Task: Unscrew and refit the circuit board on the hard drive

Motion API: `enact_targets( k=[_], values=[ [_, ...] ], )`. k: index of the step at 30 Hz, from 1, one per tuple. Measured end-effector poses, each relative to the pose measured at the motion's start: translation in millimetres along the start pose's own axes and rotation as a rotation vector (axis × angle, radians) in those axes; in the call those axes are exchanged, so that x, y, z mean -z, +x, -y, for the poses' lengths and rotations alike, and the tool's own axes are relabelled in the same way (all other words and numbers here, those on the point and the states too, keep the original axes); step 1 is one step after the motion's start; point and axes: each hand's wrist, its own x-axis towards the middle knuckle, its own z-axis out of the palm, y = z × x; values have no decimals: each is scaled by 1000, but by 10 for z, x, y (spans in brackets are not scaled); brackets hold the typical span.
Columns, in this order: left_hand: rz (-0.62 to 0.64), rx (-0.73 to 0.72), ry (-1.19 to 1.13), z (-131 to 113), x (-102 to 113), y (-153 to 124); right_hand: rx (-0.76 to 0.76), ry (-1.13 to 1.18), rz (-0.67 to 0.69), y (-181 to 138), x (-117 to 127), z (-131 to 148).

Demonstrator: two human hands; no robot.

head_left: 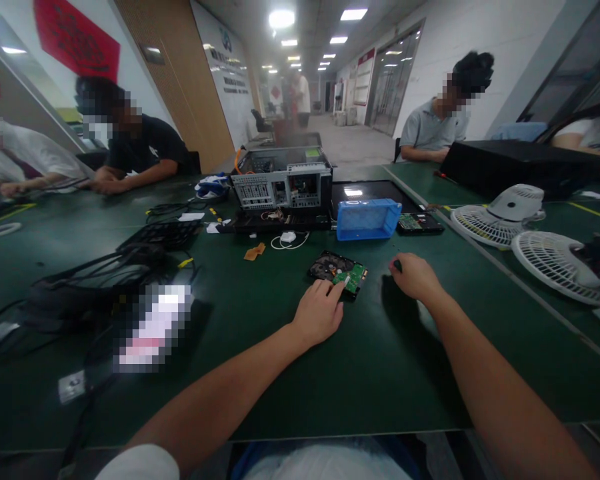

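A hard drive (325,265) lies flat on the green table, its green circuit board facing up on the right side. My left hand (319,311) is at the drive's near edge, with bent fingers pressed on the edge and the board. To the right of the drive, my right hand (415,275) is held just above the table. Its fingers are closed round a small dark thing, mostly hidden in the grip, that I cannot make out. Behind the drive stands a blue plastic bin (367,221), and a second drive-like unit with a circuit board (420,223) lies beside it.
An opened computer case (283,183) stands behind the drive. White fan parts (490,220) lie at the right. Cables, a dark bag (95,287) and a blurred bright screen (155,327) cover the left. A brown scrap (255,251) lies nearer. Several people sit around the tables.
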Motion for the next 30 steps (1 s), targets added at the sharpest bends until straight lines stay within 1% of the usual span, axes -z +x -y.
enact_targets(
  k=[2, 4, 6, 8, 10, 18, 22, 25, 27, 28, 30],
  values=[
    [-1, -4, -1, -1, -2, 0, 136, 103, -32, -52, 26, 181],
    [-2, -12, 7, 2, -8, 0, 274, 198, -15, -104, 28, 359],
    [-4, -22, 14, 8, -16, -1, 373, 241, 8, -148, 10, 497],
    [-4, -26, 16, 14, -22, -2, 423, 264, 32, -177, -10, 581],
    [-5, -28, 12, 18, -23, -3, 438, 280, 47, -194, -14, 617],
    [-6, -29, 10, 7, 1, -3, 444, 297, 58, -217, 28, 657],
    [-4, -29, 4, 10, -9, 1, 426, 304, 34, -203, 13, 628],
    [-6, -21, 5, 14, -24, 4, 362, 356, -58, -188, 62, 538],
    [-9, -21, 6, 16, -29, 4, 261, 427, -160, -174, 118, 460],
    [-10, -23, 7, 17, -29, 4, 204, 491, -207, -166, 144, 422],
    [-10, -29, 6, 16, -27, 3, 107, 701, -263, -148, 182, 359]
  ],
)
